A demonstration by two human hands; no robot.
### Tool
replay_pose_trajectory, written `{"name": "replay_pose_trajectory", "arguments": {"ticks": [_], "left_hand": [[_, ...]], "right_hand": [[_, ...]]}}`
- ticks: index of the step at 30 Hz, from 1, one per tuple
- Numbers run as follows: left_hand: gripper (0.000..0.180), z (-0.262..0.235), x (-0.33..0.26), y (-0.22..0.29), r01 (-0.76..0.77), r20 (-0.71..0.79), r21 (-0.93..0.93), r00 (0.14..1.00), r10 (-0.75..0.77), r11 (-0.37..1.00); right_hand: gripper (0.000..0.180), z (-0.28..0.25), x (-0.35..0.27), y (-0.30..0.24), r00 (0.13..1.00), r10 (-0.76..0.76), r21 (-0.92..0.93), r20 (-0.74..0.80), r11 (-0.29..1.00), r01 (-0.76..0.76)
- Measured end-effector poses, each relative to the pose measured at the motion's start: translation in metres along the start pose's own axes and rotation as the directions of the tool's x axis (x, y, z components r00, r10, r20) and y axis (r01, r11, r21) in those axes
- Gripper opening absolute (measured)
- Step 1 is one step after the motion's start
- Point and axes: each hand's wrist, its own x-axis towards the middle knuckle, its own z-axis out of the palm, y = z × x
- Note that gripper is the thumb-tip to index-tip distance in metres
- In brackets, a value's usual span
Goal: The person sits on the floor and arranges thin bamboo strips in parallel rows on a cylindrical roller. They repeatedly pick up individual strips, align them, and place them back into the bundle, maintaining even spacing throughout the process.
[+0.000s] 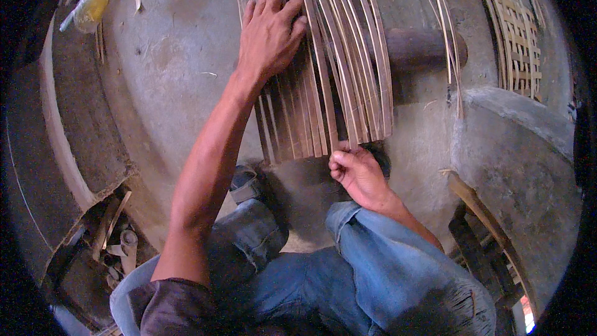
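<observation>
Long, thin bamboo strips [316, 87] lie side by side in front of me, running away toward the far edge of the view. Their near ends stop just beyond my knees. My left hand [272, 32] rests on the far left part of the strips, palm down with its fingers spread. At the near end, my right hand [362, 175] pinches the end of one strip between thumb and curled fingers. A dark round log [420, 48] lies crosswise under the strips and juts out on their right.
A woven bamboo panel [519, 37] leans at the far right. Loose thin strips [444, 18] lie near the log. A clear plastic bag [92, 9] with something yellow is at far left. Low concrete ledges [81, 106] flank me, and bamboo pieces [127, 246] sit in a recess at lower left.
</observation>
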Motion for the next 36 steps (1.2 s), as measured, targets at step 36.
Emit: {"name": "replay_pose_trajectory", "arguments": {"ticks": [36], "left_hand": [[0.067, -0.011, 0.000, 0.016, 0.041, 0.095, 0.108, 0.994, -0.051, 0.993]], "right_hand": [[0.018, -0.041, 0.020, -0.104, 0.711, -0.626, -0.070, -0.320, 0.764, 0.641]]}}
